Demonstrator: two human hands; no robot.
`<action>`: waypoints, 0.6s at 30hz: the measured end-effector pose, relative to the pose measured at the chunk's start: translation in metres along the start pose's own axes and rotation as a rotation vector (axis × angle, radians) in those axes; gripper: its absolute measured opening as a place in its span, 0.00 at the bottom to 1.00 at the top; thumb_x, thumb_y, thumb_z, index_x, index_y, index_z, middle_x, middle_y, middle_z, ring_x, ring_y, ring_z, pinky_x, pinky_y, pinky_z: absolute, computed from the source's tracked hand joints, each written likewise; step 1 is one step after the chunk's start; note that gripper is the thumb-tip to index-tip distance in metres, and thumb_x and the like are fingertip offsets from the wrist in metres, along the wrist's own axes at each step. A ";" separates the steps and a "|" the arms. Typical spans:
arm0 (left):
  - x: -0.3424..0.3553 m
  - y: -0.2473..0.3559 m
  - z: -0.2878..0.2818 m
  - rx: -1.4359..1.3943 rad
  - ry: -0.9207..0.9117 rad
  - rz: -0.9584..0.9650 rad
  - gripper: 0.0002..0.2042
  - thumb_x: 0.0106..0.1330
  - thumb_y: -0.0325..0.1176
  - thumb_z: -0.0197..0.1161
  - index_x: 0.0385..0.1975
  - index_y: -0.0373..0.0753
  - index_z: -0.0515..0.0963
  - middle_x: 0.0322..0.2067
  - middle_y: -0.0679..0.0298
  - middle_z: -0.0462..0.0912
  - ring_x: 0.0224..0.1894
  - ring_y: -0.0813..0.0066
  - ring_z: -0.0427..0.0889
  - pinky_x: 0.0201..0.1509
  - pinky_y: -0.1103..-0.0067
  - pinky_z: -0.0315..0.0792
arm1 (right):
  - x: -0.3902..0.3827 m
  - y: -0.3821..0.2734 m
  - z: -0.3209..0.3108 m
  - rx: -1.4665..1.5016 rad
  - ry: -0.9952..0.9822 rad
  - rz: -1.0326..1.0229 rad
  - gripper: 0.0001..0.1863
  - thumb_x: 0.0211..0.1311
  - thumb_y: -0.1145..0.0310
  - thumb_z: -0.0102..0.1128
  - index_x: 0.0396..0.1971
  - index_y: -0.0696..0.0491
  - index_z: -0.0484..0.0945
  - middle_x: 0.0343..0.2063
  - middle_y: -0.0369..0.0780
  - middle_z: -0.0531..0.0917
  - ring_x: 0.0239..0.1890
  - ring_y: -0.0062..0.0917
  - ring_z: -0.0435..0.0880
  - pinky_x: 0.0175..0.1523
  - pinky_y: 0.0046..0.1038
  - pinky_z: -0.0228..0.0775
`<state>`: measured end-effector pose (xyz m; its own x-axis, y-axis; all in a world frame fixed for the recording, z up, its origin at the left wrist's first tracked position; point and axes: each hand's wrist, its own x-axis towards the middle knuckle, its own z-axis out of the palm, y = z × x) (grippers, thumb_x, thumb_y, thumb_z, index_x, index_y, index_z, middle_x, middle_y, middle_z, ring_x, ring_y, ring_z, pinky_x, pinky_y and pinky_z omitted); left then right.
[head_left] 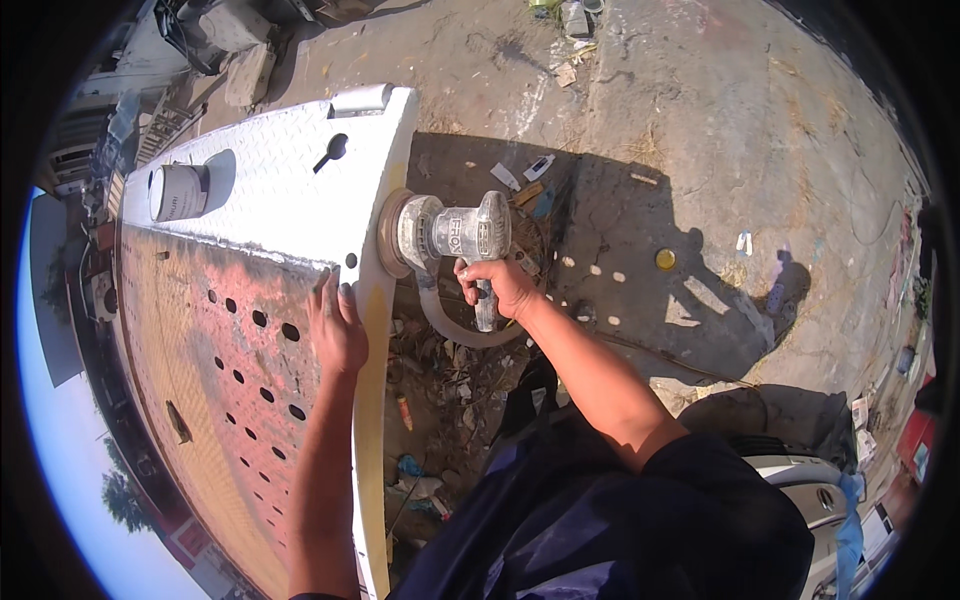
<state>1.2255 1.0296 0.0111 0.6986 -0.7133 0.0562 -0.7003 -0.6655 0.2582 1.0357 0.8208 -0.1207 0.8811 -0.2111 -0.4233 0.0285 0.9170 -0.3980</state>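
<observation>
My right hand is wrapped round the handle of a dusty grey power sander. The sander's round pad faces the yellowish-white edge of a large metal panel and seems to touch it. A thick grey hose curves below the tool. My left hand lies on the panel's top near that edge, fingers stretched out, beside a round hole. White tread plate covers the panel's far part; the nearer part is worn red and tan with rows of holes.
A paint can stands on the white part of the panel. Rubbish and dry leaves litter the ground beneath the edge. A yellow round lid lies on the concrete. At lower right is a white machine with a blue cloth.
</observation>
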 end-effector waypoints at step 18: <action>0.000 0.003 -0.001 0.019 -0.012 -0.007 0.22 0.87 0.40 0.47 0.66 0.31 0.77 0.67 0.46 0.77 0.68 0.40 0.74 0.74 0.55 0.67 | 0.007 -0.014 0.000 0.014 -0.009 0.002 0.09 0.59 0.71 0.67 0.37 0.61 0.84 0.24 0.39 0.83 0.20 0.23 0.81 0.28 0.29 0.76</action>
<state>1.2234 1.0276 0.0126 0.7017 -0.7112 0.0427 -0.6982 -0.6745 0.2400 1.0414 0.8067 -0.1187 0.8855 -0.2060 -0.4165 0.0334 0.9222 -0.3852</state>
